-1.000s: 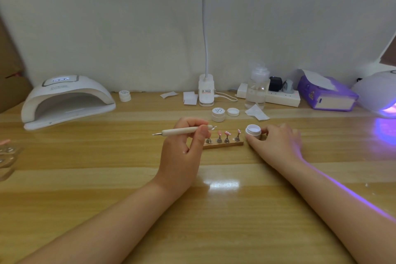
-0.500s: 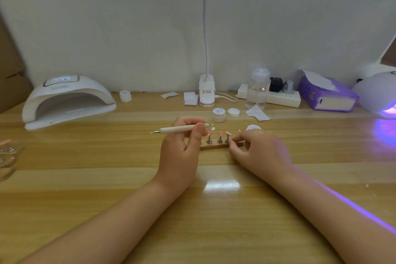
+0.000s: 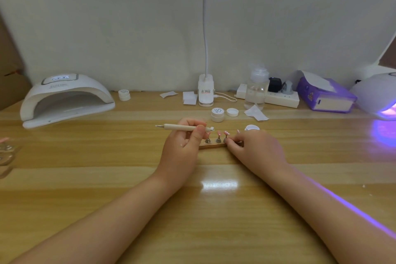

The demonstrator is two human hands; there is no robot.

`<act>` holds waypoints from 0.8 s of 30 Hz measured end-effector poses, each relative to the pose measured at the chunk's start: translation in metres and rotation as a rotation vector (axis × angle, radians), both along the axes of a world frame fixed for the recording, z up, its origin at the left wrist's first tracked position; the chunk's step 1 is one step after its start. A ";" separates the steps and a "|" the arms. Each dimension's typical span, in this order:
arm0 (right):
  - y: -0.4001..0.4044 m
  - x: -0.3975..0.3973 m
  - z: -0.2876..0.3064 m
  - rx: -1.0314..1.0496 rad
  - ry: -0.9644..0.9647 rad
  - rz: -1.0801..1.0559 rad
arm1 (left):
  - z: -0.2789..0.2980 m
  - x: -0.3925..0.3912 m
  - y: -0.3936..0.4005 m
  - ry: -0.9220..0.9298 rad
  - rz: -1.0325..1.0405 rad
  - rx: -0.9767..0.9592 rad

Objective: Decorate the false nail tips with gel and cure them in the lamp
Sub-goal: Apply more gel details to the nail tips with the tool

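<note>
At the centre of the frame both hands work over a small wooden holder (image 3: 211, 146) that lies on the wooden surface (image 3: 107, 178). The left hand (image 3: 182, 143) has its fingers curled round a pale dotting pen (image 3: 182, 127), held level, its metal point toward the left and its other end, carrying a small white blob, just above the leftmost nail tip. The right hand (image 3: 255, 150) rests on the surface at the right end of the holder, its fingertips (image 3: 230, 141) pinching the base of one of the little metal stands; the hand hides that end of the holder. The pink false nail tips (image 3: 219, 133) stand upright on the stands in a row, between the two hands. Just behind the right hand sits an open white gel pot (image 3: 252, 127).

Further back, centre, are a lidded white jar (image 3: 217, 114), a loose white cap (image 3: 232, 112) beside it and a crumpled wipe (image 3: 255, 112). A clip-on desk lamp (image 3: 205, 92) stands against the wall, its lit head at the top of the frame. At the left is a white curing lamp (image 3: 64, 98), with a small white jar (image 3: 124, 94) near its right side. At the right are a clear bottle (image 3: 257, 90), a white power strip (image 3: 280, 98), a purple tissue box (image 3: 325, 97) and, at the frame's right edge, a second curing lamp (image 3: 379, 94) glowing violet.
</note>
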State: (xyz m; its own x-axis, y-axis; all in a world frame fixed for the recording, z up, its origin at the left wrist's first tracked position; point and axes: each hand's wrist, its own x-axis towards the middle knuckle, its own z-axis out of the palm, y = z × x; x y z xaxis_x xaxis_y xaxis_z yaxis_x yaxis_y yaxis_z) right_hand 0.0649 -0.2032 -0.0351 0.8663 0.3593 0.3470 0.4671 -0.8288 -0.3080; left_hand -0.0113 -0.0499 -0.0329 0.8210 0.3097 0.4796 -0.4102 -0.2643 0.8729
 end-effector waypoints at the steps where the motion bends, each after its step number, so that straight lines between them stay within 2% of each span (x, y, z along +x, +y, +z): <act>1: 0.000 0.000 0.000 -0.005 -0.003 -0.005 | 0.000 0.000 0.000 -0.001 -0.001 0.002; 12: 0.002 -0.002 -0.002 -0.034 -0.097 -0.022 | -0.001 0.000 0.001 -0.010 -0.009 0.016; 18: 0.001 -0.010 -0.001 0.069 -0.194 0.026 | -0.001 -0.001 0.001 -0.011 -0.027 0.011; 24: 0.002 -0.010 -0.002 0.044 -0.156 0.103 | -0.002 0.000 0.001 0.003 -0.044 -0.003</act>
